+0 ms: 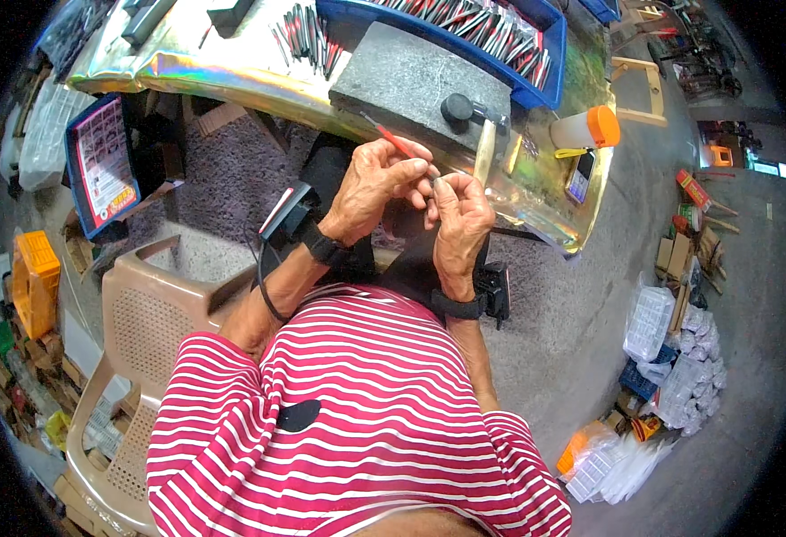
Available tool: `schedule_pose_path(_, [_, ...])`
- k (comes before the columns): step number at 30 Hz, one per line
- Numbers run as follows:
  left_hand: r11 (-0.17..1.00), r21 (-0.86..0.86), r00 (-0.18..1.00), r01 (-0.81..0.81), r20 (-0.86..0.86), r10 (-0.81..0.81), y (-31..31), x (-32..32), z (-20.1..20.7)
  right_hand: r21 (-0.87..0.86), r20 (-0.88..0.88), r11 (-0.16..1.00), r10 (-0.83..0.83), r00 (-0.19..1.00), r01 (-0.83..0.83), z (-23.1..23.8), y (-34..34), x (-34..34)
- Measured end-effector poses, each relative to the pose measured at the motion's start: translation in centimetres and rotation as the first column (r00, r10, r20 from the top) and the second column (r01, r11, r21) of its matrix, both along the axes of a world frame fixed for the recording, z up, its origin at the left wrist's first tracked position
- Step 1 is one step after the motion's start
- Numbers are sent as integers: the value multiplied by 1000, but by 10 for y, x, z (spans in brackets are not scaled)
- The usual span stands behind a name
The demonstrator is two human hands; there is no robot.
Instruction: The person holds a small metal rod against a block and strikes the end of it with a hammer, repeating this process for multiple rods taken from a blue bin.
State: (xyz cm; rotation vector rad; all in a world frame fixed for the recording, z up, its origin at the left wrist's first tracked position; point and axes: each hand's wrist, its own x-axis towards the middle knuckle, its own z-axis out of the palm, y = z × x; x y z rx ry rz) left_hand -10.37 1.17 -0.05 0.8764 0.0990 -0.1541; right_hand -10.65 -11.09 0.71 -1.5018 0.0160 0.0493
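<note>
Left of frame: one beige plastic chair with perforated back (147,331). Upper centre: loose heap of slim red-and-black rods (308,40) on the foil-edged table (245,54). Centre: your left hand (377,186), narrow grip, holding one slim red rod (397,140); above, grey rectangular stone block (393,76); your right hand (463,215), pinched at the rod's lower end, contents unclear. Right of centre: pale-handled, black-headed hammer (485,150). Upper right: orange-lidded translucent jar (576,132).

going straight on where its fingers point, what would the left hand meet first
Probably the bare right hand, just beyond the fingertips of the bare left hand; exact depth is unclear.
</note>
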Motion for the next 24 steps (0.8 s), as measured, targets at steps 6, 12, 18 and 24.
schedule_pose_path(6, [1000,27,1000,-4,-6,4,1,0,3,-24,-1,1000,-4,1000,4,1,1,1])
schedule_pose_path(12, [998,65,1000,-15,-17,16,2,0,6,-64,1,998,-14,1000,14,1,1,1])
schedule_pose_path(18, [998,58,999,-17,-29,19,3,0,3,-116,3,993,-7,1000,7,-2,0,1])
schedule_pose_path(24, [998,64,1000,-26,5,26,3,-1,-1,-71,-2,997,18,1000,-18,-3,1,1])
